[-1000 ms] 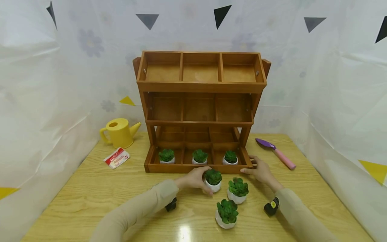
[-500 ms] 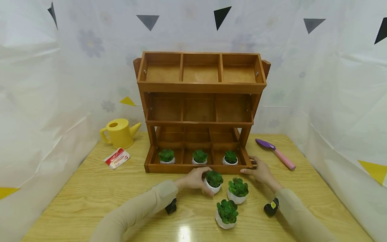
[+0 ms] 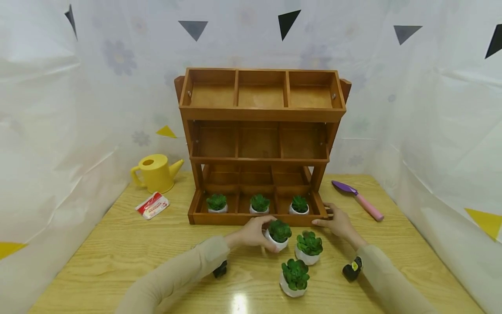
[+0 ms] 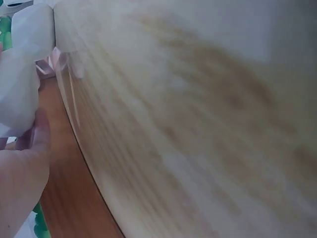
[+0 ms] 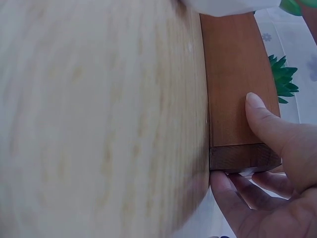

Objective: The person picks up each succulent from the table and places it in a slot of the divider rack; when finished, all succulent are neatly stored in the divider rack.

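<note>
- Left grip point(image 3: 252, 232): pinching a potted succulent point(image 3: 279, 231) by its white pot, thumb and fingers either side, just in front of the wooden shelf point(image 3: 262, 114); impossible to tell whether lifted off the desk point(image 3: 129, 244).
- Likeliest mishap there: a slip from a one-sided hold, or a knock on the lowest tier from too low a lift.
- Next, the near loose succulent point(image 3: 294, 277) and far loose succulent point(image 3: 309, 247): at risk of toppling from a careless rightward swing.
- Right grip point(image 3: 336, 221): clasping the shelf's front right corner, thumb on the front board; with too hard a push, possibly a skewed shelf and jolted small plants point(image 3: 259, 203), one per front compartment.
- On the pale wood-grain desk: yellow watering can point(image 3: 157, 176), red-and-white packet point(image 3: 152, 205), shelf, purple-and-pink trowel point(image 3: 369, 207).
- All round: white floral sheeting point(image 3: 149, 56), with black, grey and yellow triangles point(image 3: 288, 22).
</note>
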The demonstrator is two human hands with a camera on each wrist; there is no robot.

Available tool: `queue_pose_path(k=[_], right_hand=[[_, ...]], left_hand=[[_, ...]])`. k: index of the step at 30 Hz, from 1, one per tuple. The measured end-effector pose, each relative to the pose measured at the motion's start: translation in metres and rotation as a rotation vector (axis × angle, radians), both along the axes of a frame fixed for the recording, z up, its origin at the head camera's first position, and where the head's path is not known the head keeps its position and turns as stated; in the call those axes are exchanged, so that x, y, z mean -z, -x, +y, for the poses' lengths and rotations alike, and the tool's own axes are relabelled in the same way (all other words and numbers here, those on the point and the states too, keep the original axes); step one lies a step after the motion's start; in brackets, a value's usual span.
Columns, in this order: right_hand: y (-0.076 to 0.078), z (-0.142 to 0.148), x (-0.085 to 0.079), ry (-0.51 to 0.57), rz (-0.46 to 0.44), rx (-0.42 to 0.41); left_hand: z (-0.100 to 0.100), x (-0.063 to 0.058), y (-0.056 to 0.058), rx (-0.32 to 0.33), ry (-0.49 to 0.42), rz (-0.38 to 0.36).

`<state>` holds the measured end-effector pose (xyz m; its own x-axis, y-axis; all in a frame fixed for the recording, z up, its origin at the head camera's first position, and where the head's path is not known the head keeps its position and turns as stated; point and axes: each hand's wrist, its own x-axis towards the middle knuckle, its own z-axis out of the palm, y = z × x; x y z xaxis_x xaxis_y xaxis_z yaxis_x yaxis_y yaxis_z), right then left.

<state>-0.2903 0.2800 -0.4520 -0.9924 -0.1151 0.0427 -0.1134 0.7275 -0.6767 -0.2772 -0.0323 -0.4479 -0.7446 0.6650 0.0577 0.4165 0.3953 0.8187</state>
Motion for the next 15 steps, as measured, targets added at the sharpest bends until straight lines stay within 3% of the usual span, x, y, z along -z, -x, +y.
queue_pose_path(k=[10,15], right_hand=[[-0.001,0.000,-0.001,0.007,0.007,-0.005],[-0.001,0.000,-0.002,-0.001,0.005,-0.007]], left_hand=[[-0.008,-0.013,-0.005,-0.075,-0.075,0.101],[-0.014,-0.017,-0.004,-0.114,-0.091,0.115]])
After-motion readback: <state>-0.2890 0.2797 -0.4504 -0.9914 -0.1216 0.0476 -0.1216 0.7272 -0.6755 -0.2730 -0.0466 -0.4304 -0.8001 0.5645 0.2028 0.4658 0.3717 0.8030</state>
